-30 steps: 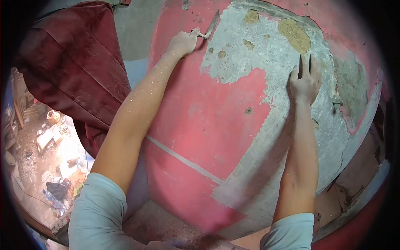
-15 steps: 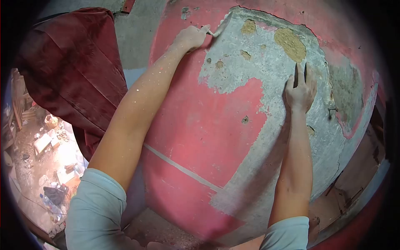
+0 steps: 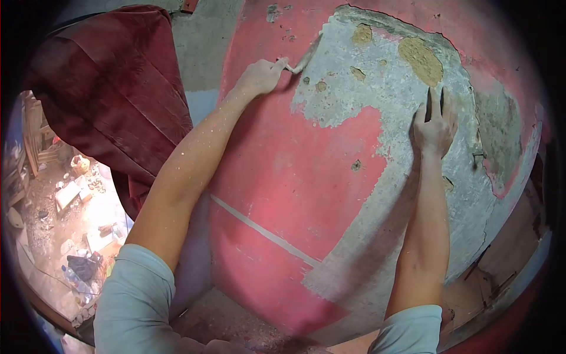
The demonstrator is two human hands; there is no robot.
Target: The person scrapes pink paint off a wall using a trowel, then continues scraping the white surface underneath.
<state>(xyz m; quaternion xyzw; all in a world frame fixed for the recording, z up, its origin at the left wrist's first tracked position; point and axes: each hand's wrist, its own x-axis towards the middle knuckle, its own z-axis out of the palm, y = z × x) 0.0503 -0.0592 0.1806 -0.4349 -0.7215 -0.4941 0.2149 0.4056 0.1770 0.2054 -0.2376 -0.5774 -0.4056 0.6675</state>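
Observation:
My left hand [image 3: 263, 76] is closed round the handle of a small trowel [image 3: 308, 54]. Its bent shank and narrow blade lie at the boundary between pink paint and bare grey plaster on the wall [image 3: 283, 171]. Most of the handle is hidden in my fist. With fingers stretched upward, my right hand [image 3: 435, 131] rests flat on the exposed grey plaster [image 3: 395, 88]. Its fingertips reach the lower edge of a sandy brown patch [image 3: 421, 61]. A smaller brown patch [image 3: 362, 33] shows farther left.
A dark red cloth [image 3: 118, 88] hangs left of the wall. Below it, bright ground holds rubble, a plastic bottle [image 3: 73, 278] and a pale block [image 3: 68, 194]. A metal hook or nail [image 3: 476, 159] sticks out right of my right hand. Cracked plaster edges run along the top right.
The trowel has moved down and left from the upper plaster edge, still in my left hand. My right hand stays flat on the wall. The whole view has shifted slightly.

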